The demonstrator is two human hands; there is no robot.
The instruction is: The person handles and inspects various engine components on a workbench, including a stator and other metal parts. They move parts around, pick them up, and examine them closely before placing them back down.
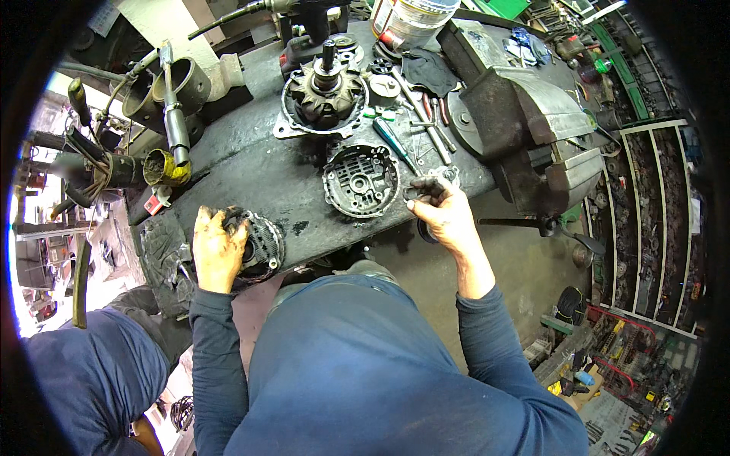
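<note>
My left hand (218, 249) is closed at the left side of a round slotted metal housing (268, 242), which lies near the bench's front edge. Its blackened fingers curl over the rim, partly hiding it. Over to the right, my right hand (449, 216) is raised by the front edge with thumb and fingers pinched together; whatever is between them is too small and dark to name. Left of it lies an open alternator end housing (360, 182) with a grille and a centre hole. Behind that, a clawed rotor (327, 95) stands shaft-up in another housing (291, 128).
A green screwdriver (395, 144), wrenches and pliers lie right of the housings. A large bench vise (532, 121) blocks the right side. A white bucket (411, 21) stands at the back. Metal cylinders (182, 83) crowd the left. Another person (99, 372) is at lower left.
</note>
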